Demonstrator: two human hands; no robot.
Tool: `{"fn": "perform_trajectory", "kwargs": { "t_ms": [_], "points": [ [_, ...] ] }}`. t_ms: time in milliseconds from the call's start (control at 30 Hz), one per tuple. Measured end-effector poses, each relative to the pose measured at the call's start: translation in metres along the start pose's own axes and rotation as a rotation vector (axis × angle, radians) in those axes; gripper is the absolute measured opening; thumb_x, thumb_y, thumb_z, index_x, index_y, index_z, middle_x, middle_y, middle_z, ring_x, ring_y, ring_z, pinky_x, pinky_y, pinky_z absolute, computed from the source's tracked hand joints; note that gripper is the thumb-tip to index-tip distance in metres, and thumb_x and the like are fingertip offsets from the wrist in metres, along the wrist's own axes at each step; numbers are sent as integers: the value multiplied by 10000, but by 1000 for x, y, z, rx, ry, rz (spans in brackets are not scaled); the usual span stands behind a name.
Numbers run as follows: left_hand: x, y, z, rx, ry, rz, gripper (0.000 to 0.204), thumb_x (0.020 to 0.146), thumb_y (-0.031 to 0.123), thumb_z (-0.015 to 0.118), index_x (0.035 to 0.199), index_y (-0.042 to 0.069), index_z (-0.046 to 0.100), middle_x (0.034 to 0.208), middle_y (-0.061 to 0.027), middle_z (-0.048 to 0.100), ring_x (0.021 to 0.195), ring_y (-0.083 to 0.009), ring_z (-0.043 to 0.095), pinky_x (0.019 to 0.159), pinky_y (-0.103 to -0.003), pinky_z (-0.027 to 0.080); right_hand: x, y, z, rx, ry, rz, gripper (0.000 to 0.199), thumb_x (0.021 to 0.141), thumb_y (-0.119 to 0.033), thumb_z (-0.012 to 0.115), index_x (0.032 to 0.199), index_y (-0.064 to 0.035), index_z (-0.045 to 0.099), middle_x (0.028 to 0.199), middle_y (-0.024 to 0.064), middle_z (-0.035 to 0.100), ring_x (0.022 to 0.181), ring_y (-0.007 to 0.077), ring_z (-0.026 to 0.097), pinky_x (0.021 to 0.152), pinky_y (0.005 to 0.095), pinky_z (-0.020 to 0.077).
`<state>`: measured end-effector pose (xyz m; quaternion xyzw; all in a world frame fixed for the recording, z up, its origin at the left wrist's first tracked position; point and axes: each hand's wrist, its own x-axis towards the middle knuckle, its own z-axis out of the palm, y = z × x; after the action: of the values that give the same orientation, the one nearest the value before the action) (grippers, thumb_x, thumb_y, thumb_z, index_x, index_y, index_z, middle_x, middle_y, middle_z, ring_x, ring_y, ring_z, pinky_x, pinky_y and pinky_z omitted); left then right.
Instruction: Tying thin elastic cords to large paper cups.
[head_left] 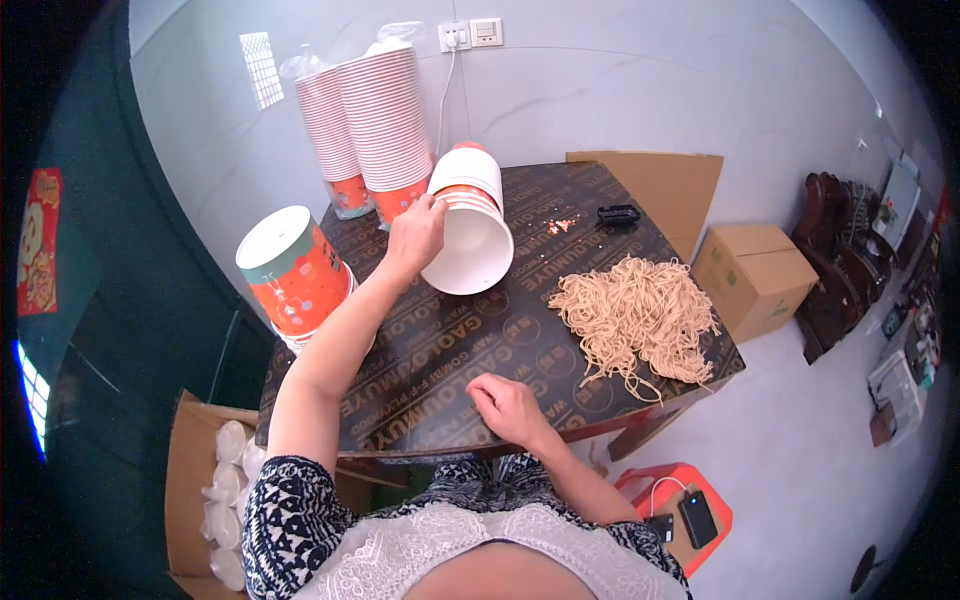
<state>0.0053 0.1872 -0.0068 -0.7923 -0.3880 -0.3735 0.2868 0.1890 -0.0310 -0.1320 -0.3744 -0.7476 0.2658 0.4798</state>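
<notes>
Gripping cup stack (468,215), seemingly, left hand (415,235).

orange, white and dark brown

cups (470,215) white inside, orange-and-white outside; table (450,340) dark brown with pale lettering; noodles (635,315) tan; sleeve (290,520) black-and-white patterned; stool (690,495) red; boxes (750,275) brown.

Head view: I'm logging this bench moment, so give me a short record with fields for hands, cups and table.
left hand: grips the rim of a tipped stack of white paper cups
right hand: rests on the dark table, holding nothing
pile: tan rubber bands on the table's right part
upright stacks: tall cup stacks at the far edge
left edge: upturned orange cups
</notes>
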Motion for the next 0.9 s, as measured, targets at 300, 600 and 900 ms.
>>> {"fn": "perform_trajectory", "kwargs": {
  "t_ms": [300,600,900],
  "points": [
    [7,-9,-16,-50,18,-327,147,913,88,536,1041,48,597,738,-213,639,730,-401,659,656,-506,518,1,1,0,-13,-4,-17,121,914,-134,579,945,-30,633,902,174,675,827,377,659,693,429,523],
    [-33,1,-30,-4,-93,36,183,794,84,606,933,40,495,777,-159,605,793,-337,648,648,-444,527,2,-1,0,-19,-4,-9,106,909,-110,591,931,-15,633,897,169,675,824,357,667,692,399,526],
    [-26,13,-84,-289,-252,-302,195,769,133,641,880,6,542,763,-219,637,762,-419,640,668,-488,497,-1,-2,1,-15,14,-16,96,903,-95,598,924,-10,636,891,167,676,813,350,670,687,394,527]
  ]
}}
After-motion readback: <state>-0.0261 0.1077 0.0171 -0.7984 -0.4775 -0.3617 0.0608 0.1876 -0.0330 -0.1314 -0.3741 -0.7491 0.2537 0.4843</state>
